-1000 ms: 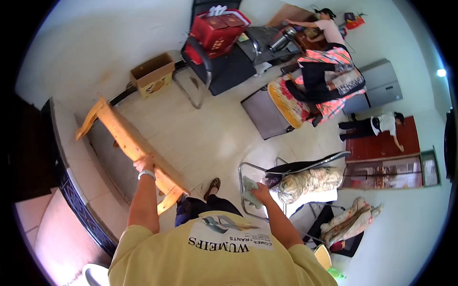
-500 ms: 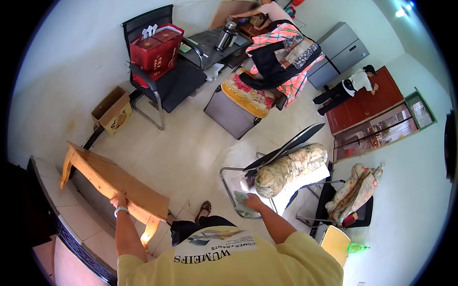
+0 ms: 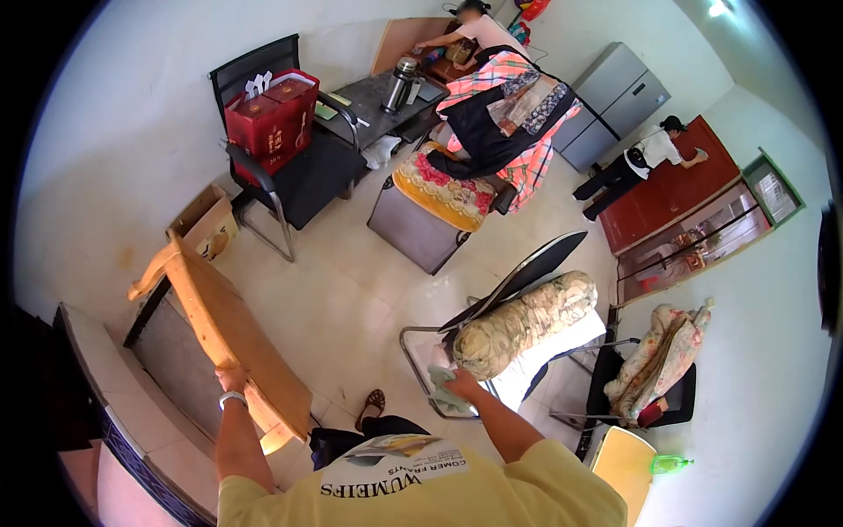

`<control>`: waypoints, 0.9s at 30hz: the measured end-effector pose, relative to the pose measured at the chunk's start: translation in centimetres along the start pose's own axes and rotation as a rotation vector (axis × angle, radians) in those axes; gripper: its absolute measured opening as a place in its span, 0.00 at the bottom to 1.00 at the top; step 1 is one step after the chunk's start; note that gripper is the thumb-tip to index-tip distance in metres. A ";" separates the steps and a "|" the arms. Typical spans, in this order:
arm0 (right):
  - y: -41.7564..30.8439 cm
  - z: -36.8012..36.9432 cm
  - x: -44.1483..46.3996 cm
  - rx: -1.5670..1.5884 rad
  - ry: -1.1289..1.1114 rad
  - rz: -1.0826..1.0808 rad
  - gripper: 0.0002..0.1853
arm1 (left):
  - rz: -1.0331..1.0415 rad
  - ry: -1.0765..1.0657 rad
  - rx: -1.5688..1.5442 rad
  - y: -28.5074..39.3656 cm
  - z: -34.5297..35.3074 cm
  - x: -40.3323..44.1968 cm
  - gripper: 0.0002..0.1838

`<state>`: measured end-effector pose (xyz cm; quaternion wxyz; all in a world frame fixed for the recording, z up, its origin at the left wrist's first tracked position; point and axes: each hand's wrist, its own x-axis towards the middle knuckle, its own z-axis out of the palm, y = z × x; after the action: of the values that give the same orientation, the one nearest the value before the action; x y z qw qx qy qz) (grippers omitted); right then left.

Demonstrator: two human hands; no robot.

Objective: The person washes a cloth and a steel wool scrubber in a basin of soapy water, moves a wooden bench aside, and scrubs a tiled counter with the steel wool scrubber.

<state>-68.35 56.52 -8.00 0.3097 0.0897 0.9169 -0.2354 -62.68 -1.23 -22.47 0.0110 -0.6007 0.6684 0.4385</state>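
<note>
My left hand (image 3: pixel 230 379), with a band on its wrist, is closed around the near edge of a light wooden table (image 3: pixel 235 338) with curved legs. That table stands tilted, its top turned toward the right and one curved leg sticking out at the far left. In my right hand (image 3: pixel 463 386) a pale green cloth (image 3: pixel 446 393) is bunched, hanging in front of the metal-framed folding chair (image 3: pixel 518 277). On that chair lies a rolled, patterned bundle (image 3: pixel 527 325), just beyond my right hand.
A tiled ledge (image 3: pixel 132 395) runs along my left. Ahead stand a black armchair (image 3: pixel 307 189) with a red box (image 3: pixel 272 123), a cardboard box (image 3: pixel 206 224) and a cloth-draped chair (image 3: pixel 430 224). One person (image 3: pixel 654 158) is at the red door (image 3: pixel 672 198); another (image 3: pixel 483 31) leans over a desk.
The wooden table has tipped further up, its far end rising, with my left hand still on its edge. The cloth has shifted slightly. The person by the door has moved an arm across it.
</note>
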 end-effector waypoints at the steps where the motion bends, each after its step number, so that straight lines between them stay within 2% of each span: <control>1: 0.8 0.2 -0.2 0.004 0.001 -0.005 0.22 | 0.044 0.005 0.068 0.8 -0.2 -1.9 0.43; 2: 1.5 0.5 -0.5 0.023 0.000 0.033 0.22 | 0.048 0.008 0.067 0.9 -0.1 -2.1 0.43; 4: 2.6 1.0 -1.0 0.042 0.001 0.071 0.21 | 0.172 -0.116 0.060 1.0 0.4 -2.7 0.45; 6: 2.4 0.9 -2.7 0.092 0.014 0.126 0.19 | 0.173 -0.097 0.110 2.6 -0.2 -5.4 0.45; 9: 2.5 1.2 -4.1 0.206 -0.025 0.229 0.18 | 0.235 -0.176 0.090 5.0 -0.9 -9.2 0.42; 11: 0.6 0.2 -6.0 0.342 -0.072 0.318 0.18 | 0.253 -0.306 0.035 6.1 -1.3 -10.9 0.40; 12: 2.0 0.9 -5.2 0.343 -0.072 0.312 0.18 | 0.256 -0.302 0.032 6.3 -1.1 -11.2 0.40; 14: 5.0 2.7 -3.6 0.107 -0.001 0.175 0.20 | 0.336 -0.309 0.073 5.8 0.2 -10.9 0.39; 15: 4.8 2.5 -3.7 0.107 -0.009 0.173 0.20 | 0.375 -0.401 -0.026 2.8 3.0 -7.1 0.40; 17: 3.7 1.9 -4.8 0.218 0.038 0.230 0.21 | 0.398 -0.402 0.126 2.2 4.8 -5.7 0.41; 18: 4.7 2.3 -3.9 0.145 0.013 0.237 0.22 | 0.410 -0.422 0.166 4.6 3.4 -8.9 0.41; 19: 4.2 1.8 -4.3 0.201 -0.020 0.221 0.21 | 0.421 -0.442 0.207 7.5 1.7 -12.6 0.41; 21: 4.0 1.3 -4.3 0.254 -0.051 0.205 0.21 | 0.430 -0.394 0.290 5.2 5.0 -10.2 0.43; 23: 5.1 1.7 -3.2 0.252 -0.044 0.233 0.21 | 0.473 -0.413 0.369 6.4 5.5 -12.3 0.46; 27: 4.8 1.4 -3.0 0.235 -0.055 0.236 0.20 | 0.423 -0.490 0.459 7.7 6.6 -15.1 0.49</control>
<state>-63.75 59.96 -8.92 0.3475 0.2261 0.8572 -0.3054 -68.13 13.91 -14.00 0.2136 -0.3090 0.8357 0.4006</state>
